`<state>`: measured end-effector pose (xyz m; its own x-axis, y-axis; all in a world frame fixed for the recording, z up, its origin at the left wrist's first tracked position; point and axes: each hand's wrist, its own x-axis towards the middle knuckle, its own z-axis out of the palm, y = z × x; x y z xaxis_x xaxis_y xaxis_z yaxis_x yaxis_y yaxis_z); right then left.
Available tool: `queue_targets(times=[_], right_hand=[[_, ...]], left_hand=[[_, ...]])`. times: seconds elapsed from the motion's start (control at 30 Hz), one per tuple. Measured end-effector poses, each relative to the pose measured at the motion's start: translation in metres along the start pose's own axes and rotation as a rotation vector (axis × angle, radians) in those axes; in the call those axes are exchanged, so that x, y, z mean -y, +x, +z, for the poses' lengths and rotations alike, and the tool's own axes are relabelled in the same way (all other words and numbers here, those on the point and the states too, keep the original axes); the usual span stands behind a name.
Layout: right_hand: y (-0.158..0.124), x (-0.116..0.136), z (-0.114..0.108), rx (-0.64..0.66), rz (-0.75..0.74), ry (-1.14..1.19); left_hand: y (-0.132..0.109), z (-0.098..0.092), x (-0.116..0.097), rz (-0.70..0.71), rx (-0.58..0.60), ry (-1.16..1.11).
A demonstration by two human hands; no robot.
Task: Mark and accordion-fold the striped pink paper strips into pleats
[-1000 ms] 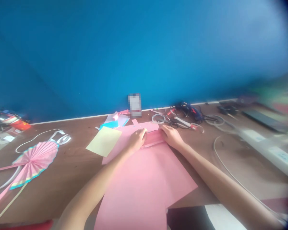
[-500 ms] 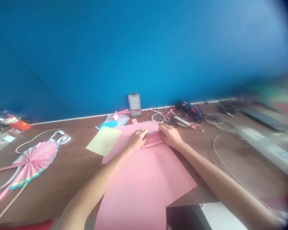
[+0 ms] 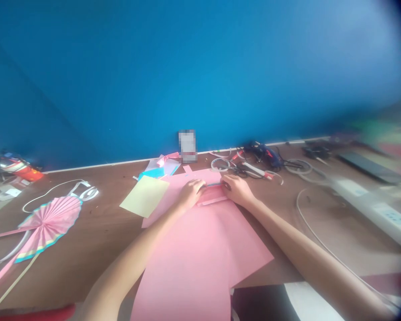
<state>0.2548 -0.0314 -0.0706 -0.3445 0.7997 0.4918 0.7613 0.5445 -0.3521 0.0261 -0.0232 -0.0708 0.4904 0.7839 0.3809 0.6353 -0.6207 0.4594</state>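
A long sheet of pink paper (image 3: 190,258) stretches from the middle of the table down past its front edge. At its far end is a narrow folded section (image 3: 214,194) with a thin blue edge. My left hand (image 3: 192,192) is closed on the left end of this fold, fingers curled. On the right end my right hand (image 3: 235,187) grips the fold in the same way. Both fingertips are partly hidden. More pink paper (image 3: 250,254) lies under the sheet. Beside my left hand rests a pale yellow sheet (image 3: 144,197).
A pleated pink paper fan (image 3: 53,223) with paper strips lies at the left. Blue paper (image 3: 152,173) and pink scraps sit behind the yellow sheet. Cables (image 3: 260,154) and a white power strip (image 3: 377,209) occupy the right. A blue wall (image 3: 187,67) rises behind the table (image 3: 103,249).
Almost nothing differs. Both hands stay on the folded section, and the near part of the pink sheet has shifted very slightly.
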Motion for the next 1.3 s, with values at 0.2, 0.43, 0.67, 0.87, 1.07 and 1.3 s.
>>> queue_targets(times=[0.2,0.43,0.67,0.87,1.07,1.3], right_hand=[[-0.001,0.000,0.000,-0.004,0.013,-0.019],[0.001,0.002,0.001,-0.037,-0.077,-0.062],[0.000,0.008,0.003,0.032,-0.220,-0.122],[0.000,0.004,0.003,0.049,-0.197,-0.061],[0.000,0.003,0.007,0.020,-0.118,0.031],[0.002,0.001,0.008,-0.013,-0.094,0.044]], left_hand=[[0.000,0.003,0.005,0.048,-0.029,0.106],[-0.002,-0.001,0.008,0.143,-0.066,0.340],[-0.002,-0.006,0.011,0.234,0.008,0.494],[-0.002,-0.005,0.008,0.257,0.026,0.579],[-0.002,-0.005,0.007,0.253,0.051,0.589],[-0.001,-0.005,0.007,0.264,0.078,0.615]])
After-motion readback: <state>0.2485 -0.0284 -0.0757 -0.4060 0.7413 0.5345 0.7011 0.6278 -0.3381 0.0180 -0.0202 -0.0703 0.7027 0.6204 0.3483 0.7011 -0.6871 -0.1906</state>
